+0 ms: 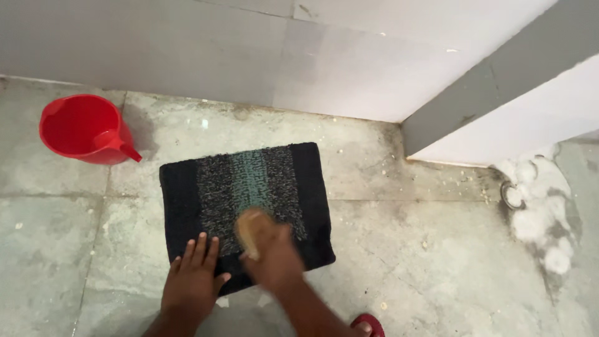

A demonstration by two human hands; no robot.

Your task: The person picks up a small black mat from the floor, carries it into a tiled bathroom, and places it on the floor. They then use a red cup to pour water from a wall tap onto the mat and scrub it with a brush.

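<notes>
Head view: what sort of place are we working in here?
Probably a tiled washing area or bathroom floor. The wet grey floor tiles meet a tiled wall, a red plastic jug stands nearby, white foam lies by the corner, and a dark mat lies flat on the floor.

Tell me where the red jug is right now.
In the head view the red jug stands on the wet floor at the upper left, near the wall, up and left of the dark mat, apart from both hands.

We're in a home washing area: wet tiled floor (437, 262), tiled wall (249, 56), red jug (84, 128) left of our hands.
</notes>
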